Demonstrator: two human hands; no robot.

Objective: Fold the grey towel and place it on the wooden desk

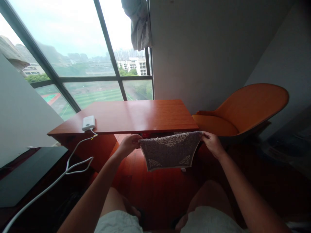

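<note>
A grey-brown towel (170, 153) with pale scroll patterns and a light border hangs stretched between my two hands. My left hand (130, 144) pinches its upper left corner, fingers closed. At the upper right corner, my right hand (212, 142) grips the cloth between thumb and fingers. The towel appears folded over along its top edge and hangs down in front of the wooden table's near edge, above the floor. Whether it touches the table edge I cannot tell.
The reddish wooden table (145, 113) stands below the window. A white power bank (88, 123) lies on its left part, with a white cable (48, 184) running down toward me. An orange chair (252, 106) is at the right. A dark flat surface (29, 174) lies at lower left.
</note>
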